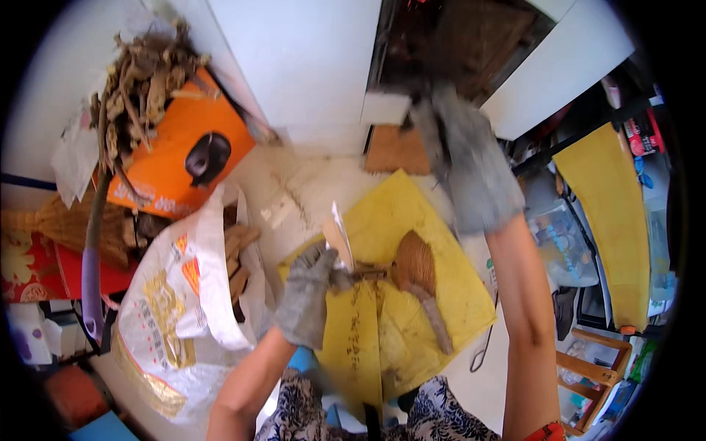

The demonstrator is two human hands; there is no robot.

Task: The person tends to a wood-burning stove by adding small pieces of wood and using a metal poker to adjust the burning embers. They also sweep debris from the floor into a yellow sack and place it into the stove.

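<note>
My left hand [309,286], in a grey glove, pinches a torn piece of cardboard [337,237] above the yellow cardboard sheet [408,204]. Dark stick-like pieces [368,273] show just right of its fingers. A small brush of brown bristles [416,262] lies on the sheet, its handle pointing down. My right hand [469,160], gloved too and blurred, reaches up to the mouth of a dark stove opening [458,44] with a red glow at its top. A dark object is at its fingers, but blur hides what it is and whether it is gripped.
On the left stand a white woven sack [165,308] holding wood pieces [240,259], an orange box [182,149] and a heap of dry roots or twigs [143,88]. A brown board [397,149] lies below the opening. A wooden stool [595,369] and a metal hook [480,355] are at right.
</note>
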